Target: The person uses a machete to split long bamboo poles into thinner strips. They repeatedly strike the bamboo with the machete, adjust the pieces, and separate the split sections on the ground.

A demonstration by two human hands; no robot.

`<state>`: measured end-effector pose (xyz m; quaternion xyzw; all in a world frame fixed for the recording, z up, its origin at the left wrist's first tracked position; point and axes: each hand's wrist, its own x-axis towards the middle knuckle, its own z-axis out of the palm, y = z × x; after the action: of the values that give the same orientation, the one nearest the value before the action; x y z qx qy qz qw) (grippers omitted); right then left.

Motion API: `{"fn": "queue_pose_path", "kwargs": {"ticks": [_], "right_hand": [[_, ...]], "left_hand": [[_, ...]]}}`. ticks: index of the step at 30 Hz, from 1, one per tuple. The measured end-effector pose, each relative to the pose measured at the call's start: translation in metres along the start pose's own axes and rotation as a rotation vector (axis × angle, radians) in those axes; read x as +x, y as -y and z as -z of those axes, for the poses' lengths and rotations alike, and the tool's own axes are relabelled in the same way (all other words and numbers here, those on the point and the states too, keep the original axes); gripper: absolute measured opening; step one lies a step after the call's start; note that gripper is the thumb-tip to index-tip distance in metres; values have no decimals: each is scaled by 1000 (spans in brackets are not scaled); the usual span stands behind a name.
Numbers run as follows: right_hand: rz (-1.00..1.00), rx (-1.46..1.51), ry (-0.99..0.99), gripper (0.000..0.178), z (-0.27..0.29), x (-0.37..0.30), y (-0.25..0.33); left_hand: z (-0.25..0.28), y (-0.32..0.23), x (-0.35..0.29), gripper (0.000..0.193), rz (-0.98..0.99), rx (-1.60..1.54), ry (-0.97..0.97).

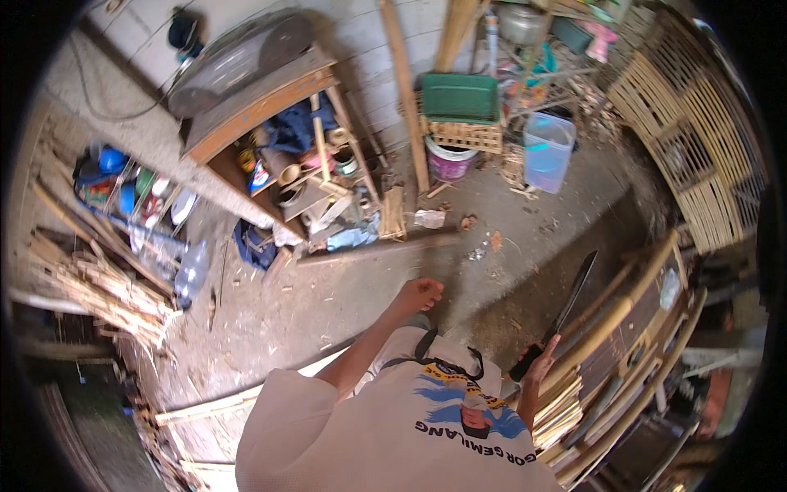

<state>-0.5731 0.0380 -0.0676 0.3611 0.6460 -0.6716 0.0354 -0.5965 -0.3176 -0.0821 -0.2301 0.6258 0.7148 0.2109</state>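
Observation:
My right hand is wrapped round the black handle of a machete. Its long dark blade points up and away, to the right of my body. Close beside that hand is a bamboo bench with rounded poles along its edges. Split bamboo strips lie just below the hand, near the bench. My left hand hangs over the concrete floor in front of me, fingers curled in and nothing visible in them.
An open wooden cabinet full of tools and scraps stands ahead left. A bundle of bamboo strips leans at far left. Ahead are a green basin and a clear plastic bin. Slatted bamboo cages stand at right.

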Motion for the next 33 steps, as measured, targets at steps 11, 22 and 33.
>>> {"fn": "queue_pose_path", "kwargs": {"ticks": [11,22,33], "right_hand": [[272,-761,253,84,-128,116,-33],[207,-862,689,81,-245,111,38],[422,-1191,785,83,-254,208,61]], "left_hand": [[34,-149,-91,49,-381,-341,255],[-32,-330,-156,77,-1189,-1115,1586],[-60,-357,-110,56,-1074,-1033,1531]]}}
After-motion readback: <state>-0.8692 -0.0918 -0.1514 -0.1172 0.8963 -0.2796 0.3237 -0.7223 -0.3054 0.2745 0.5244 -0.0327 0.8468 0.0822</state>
